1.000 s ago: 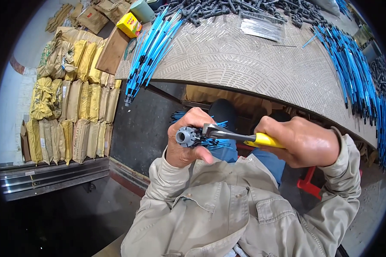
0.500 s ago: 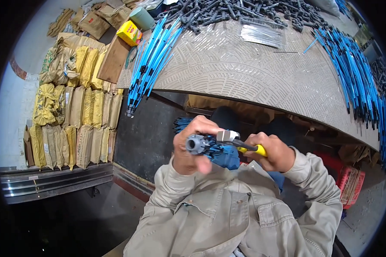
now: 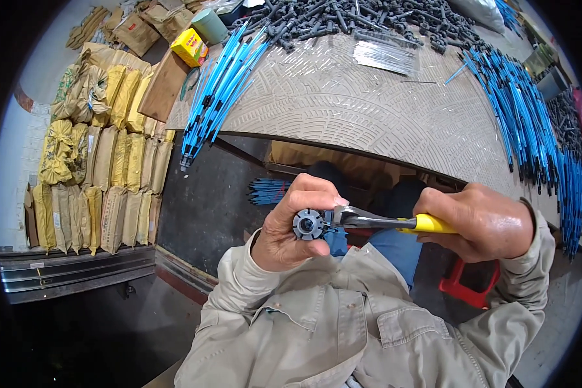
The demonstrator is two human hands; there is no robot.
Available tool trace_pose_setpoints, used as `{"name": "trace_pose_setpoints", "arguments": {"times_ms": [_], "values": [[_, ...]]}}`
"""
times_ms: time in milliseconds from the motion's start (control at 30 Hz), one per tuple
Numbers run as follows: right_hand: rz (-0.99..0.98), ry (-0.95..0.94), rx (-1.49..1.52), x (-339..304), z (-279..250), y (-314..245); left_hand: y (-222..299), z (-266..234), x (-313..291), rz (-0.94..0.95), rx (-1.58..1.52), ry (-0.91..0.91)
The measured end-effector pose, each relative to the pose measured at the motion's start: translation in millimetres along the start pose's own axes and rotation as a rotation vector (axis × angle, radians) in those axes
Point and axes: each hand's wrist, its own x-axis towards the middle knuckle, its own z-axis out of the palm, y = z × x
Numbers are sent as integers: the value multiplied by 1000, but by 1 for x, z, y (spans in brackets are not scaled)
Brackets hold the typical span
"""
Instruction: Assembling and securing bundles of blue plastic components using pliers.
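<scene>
With our left hand (image 3: 281, 226) we hold a grey round fitting (image 3: 308, 224) between our beige shirt (image 3: 304, 343) and the table (image 3: 343, 107), while our right hand (image 3: 475, 223) grips yellow-handled pliers (image 3: 391, 223), whose metal head sits just beside the fitting, though we cannot tell whether they touch.

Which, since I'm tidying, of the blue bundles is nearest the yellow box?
The left bundle on the table; the others lie at its right or below.
</scene>
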Motion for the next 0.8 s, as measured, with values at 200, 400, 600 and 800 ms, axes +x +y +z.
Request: {"name": "trace_pose_setpoints", "arguments": {"times_ms": [200, 400, 600, 800], "values": [[87, -86, -108, -3, -13, -12, 5, -1, 2, -17, 32, -73], [85, -125, -176, 3, -15, -15, 5, 0, -1, -16, 72, -68], [113, -177, -207, 10, -14, -12, 2, -1, 0, -21, 127, -72], [145, -179, -213, 25, -6, -13, -1, -6, -2, 30, 165, 14]]}}
